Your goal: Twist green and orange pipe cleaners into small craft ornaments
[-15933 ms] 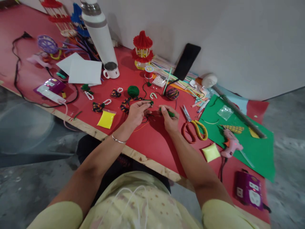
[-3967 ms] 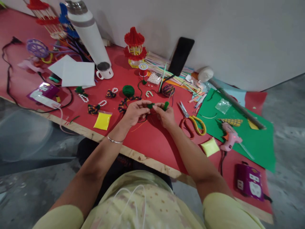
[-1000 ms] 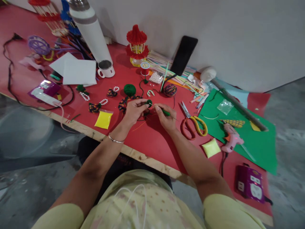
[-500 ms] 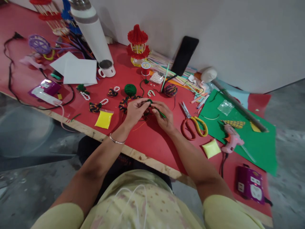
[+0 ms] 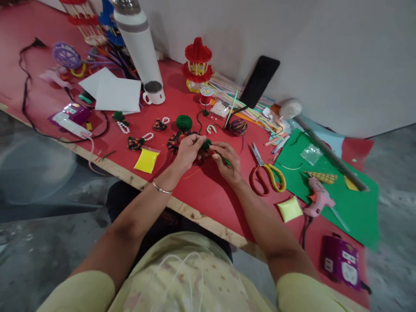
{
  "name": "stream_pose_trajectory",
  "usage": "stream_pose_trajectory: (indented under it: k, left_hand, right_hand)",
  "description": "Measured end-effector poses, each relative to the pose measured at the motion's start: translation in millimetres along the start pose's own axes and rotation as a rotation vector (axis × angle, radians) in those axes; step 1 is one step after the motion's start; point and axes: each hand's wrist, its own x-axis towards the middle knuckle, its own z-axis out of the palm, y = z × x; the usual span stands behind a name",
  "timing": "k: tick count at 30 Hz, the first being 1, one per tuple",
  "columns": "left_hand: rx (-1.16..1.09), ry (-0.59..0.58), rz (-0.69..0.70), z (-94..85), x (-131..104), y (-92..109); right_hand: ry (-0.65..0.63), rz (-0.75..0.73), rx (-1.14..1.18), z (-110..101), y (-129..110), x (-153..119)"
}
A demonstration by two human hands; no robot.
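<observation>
Pinching green yarn (image 5: 206, 144), between both hands (image 5: 188, 151)

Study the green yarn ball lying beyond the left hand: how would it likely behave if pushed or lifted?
The green yarn ball would probably roll if pushed, since it looks round. Its wound yarn suggests it would feel soft and light when lifted.

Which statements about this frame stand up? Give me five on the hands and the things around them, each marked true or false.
1. The left hand pinches a small green yarn piece. True.
2. The right hand holds the scissors. False: it holds a green-handled tool; the scissors lie on the red table.
3. A bracelet circles the left wrist. True.
4. The mug lies on its side. False: it stands upright.
5. The green yarn ball lies beyond the left hand. True.
</observation>
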Motion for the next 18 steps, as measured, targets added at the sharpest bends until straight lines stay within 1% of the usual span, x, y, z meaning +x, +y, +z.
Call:
stream_pose_trajectory:
  k: [2, 4, 9, 11, 14, 18]
  left_hand:
    - [0.008, -0.041, -0.015, -0.5, -0.4, -0.4]
    - [0.044, -0.056, 0.003, -1.5, -0.7, -1.4]
    - [0.28, -0.014, 0.21, -5.3, -1.5, -2.2]
    - [0.301, 0.03, 0.258, -6.2, -1.4, -1.0]
    - [0.217, 0.056, 0.238, -5.9, -0.5, 0.9]
    - [0.086, 0.005, 0.129, -5.1, 0.7, 2.8]
  right_hand:
    - [0.017, -0.005, 0.006, 0.3, 1.0, -0.2]
    - [0.035, 0.004, 0.004, 0.7, 1.7, 0.0]
    - [0.054, 0.045, -0.033, 1.4, 2.1, 1.3]
    - [0.038, 0.027, -0.025, 1.5, 1.7, 1.5]
    - [0.006, -0.01, -0.003, 1.3, 0.5, 1.5]
    - [-0.025, -0.019, 0.003, 0.6, -1.8, 1.9]
